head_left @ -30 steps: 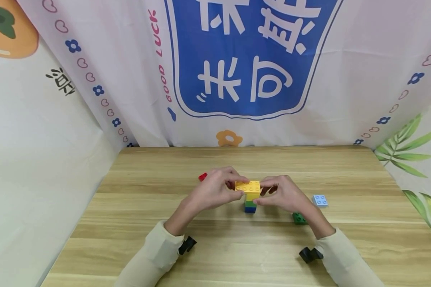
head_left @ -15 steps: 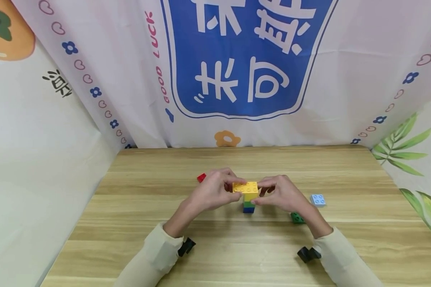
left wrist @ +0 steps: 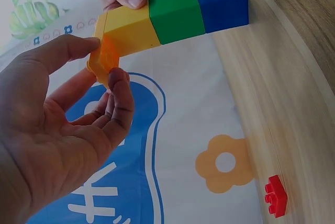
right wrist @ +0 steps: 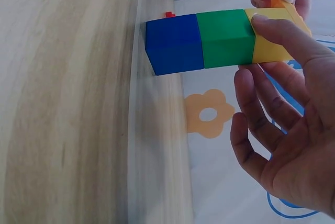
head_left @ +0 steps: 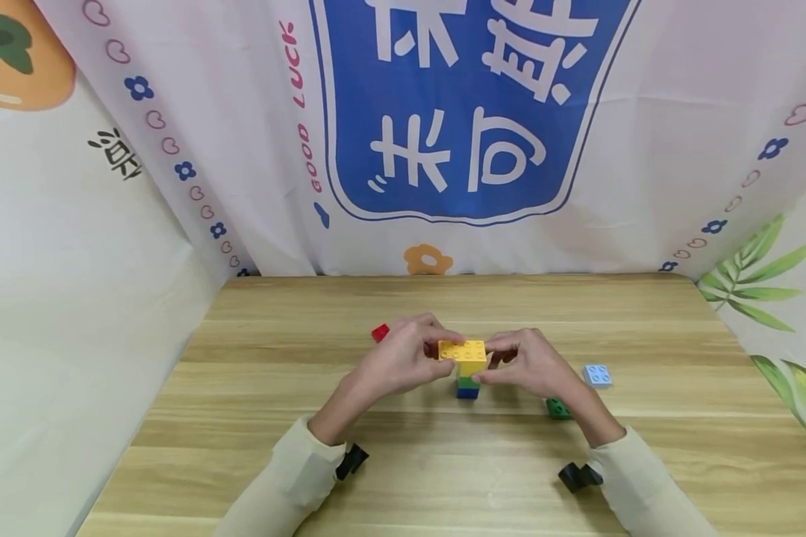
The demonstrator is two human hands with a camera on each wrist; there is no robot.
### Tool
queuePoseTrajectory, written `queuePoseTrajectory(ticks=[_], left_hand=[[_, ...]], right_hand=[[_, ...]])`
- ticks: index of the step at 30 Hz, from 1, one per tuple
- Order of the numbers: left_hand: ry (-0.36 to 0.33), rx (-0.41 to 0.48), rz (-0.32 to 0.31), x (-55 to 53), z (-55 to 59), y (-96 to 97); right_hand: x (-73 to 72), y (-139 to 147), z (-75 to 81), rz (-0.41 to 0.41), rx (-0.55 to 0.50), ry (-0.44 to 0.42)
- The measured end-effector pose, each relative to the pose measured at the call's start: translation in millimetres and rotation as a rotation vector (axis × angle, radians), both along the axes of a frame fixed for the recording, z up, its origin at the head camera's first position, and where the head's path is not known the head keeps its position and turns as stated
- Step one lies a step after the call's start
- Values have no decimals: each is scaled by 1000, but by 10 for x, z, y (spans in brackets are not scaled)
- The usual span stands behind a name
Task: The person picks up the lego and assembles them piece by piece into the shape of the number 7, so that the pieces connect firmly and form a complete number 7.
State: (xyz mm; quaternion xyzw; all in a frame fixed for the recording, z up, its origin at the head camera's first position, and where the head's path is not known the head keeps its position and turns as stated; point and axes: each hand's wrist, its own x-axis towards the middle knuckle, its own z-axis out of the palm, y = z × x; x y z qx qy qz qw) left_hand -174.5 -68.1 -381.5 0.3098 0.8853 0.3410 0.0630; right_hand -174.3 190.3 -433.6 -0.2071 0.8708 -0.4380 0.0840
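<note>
A tower of blocks stands upright on the table, with a blue block (left wrist: 222, 5) at the bottom, a green block (left wrist: 177, 17) above it and a yellow block (left wrist: 131, 38) higher up. Across its top lies a flat, studded yellow brick (head_left: 462, 350), overhanging to the left. My left hand (head_left: 403, 356) pinches that overhanging end between thumb and fingers. From the other side, my right hand (head_left: 530, 363) grips the yellow block, its thumb on the near face close to the green one. The right hand's other fingers are partly hidden behind the tower in the head view.
On the wooden table (head_left: 295, 298), a small red brick (head_left: 380, 333) lies behind my left hand. A light blue brick (head_left: 598, 375) and a dark green brick (head_left: 557, 409), partly covered by my right wrist, lie to the right. A printed curtain (head_left: 262, 149) hangs along the back edge.
Both hands keep their grip on the tower's top, and the bricks hold their places. Only the head view shifts slightly.
</note>
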Motion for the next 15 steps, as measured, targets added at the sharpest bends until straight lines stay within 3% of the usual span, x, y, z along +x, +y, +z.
queuePoseTrajectory(ticks=[6, 15], left_hand=[[21, 1, -42, -22, -14, -24], [-31, 0, -80, -74, -5, -123]], right_hand=[[-12, -1, -14, -5, 27, 8], [-12, -5, -11, -16, 40, -4]])
